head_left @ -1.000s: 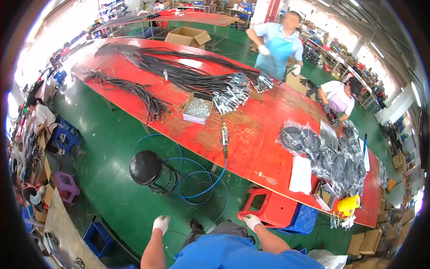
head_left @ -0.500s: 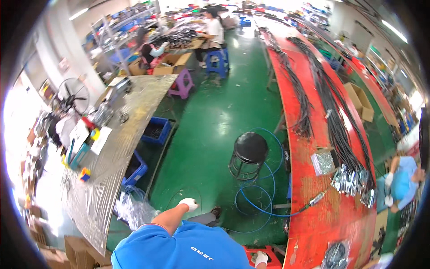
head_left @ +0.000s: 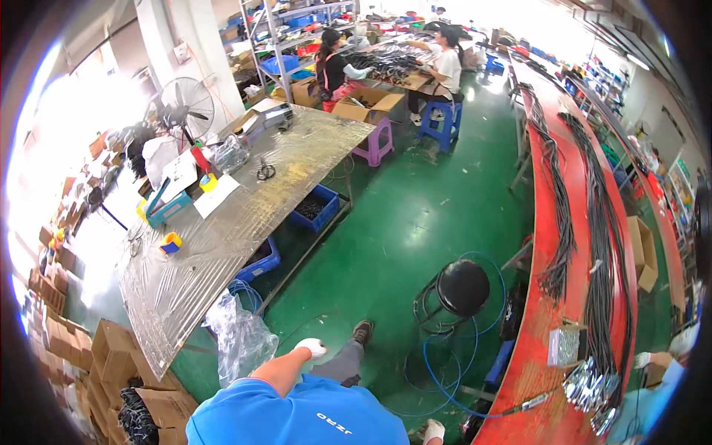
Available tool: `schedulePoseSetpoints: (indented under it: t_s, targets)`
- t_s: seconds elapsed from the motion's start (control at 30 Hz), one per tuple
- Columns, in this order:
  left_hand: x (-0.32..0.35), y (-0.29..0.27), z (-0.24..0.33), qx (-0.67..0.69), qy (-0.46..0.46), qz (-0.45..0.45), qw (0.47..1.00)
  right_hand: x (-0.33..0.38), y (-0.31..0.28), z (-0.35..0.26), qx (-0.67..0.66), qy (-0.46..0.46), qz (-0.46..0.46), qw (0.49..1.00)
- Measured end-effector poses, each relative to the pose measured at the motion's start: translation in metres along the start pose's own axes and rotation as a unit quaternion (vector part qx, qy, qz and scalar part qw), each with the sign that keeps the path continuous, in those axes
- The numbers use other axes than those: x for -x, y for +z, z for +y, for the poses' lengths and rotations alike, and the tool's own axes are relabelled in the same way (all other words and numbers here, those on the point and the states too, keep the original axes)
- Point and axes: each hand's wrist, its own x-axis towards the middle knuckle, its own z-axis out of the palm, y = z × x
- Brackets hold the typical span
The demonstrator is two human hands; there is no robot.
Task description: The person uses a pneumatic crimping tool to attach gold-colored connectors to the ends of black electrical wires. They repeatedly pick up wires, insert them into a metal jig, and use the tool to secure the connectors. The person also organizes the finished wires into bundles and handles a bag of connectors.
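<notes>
My left hand, in a white glove, hangs in front of my body above the green floor. Its fingers are curled in and I see nothing in them. The nearest thing to it is a crumpled clear plastic bag beside the left table. Low at the bottom edge is my right hand, also gloved in white and partly cut off. How its fingers are held is too small to make out, and no object shows in it. It is close to a blue air hose leading to a tool on the red table.
A plastic-covered table stands left, with blue bins beneath. A black stool stands amid hose loops. Dark cables lie along the red table. Cardboard boxes fill the lower left. Co-workers sit at the back.
The view has turned left, so the tables and stool sit further right. More boxes show at lower left. A red thing by my right hand has left the view. One shoe has come further forward.
</notes>
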Motion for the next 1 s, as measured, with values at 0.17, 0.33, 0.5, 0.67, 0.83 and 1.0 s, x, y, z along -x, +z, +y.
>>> schedulePoseSetpoints:
  t_s: [0.17,0.33,0.5,0.67,0.83,1.0]
  targets:
    - [-0.073,-0.050,0.046,0.016,0.054,-0.015,0.998,-0.037,0.039,-0.044,0.172,-0.046,-0.001,0.984]
    - [-0.148,-0.123,0.047,-0.015,0.037,-0.082,0.996,-0.036,0.084,-0.151,0.464,-0.129,-0.020,0.876]
    - [-0.204,-0.233,0.076,0.008,0.069,0.017,0.997,-0.062,0.178,-0.274,0.119,-0.074,-0.042,0.989]
    - [-0.255,-0.288,0.092,0.130,0.036,0.076,0.988,-0.041,0.276,-0.425,0.219,-0.191,-0.089,0.953]
    - [-0.305,-0.280,0.103,0.088,-0.018,-0.014,0.996,-0.086,0.332,-0.498,0.217,-0.212,-0.113,0.946]
    - [-0.366,-0.309,0.141,0.059,-0.055,-0.111,0.991,-0.171,0.344,-0.547,0.204,-0.058,-0.086,0.973]
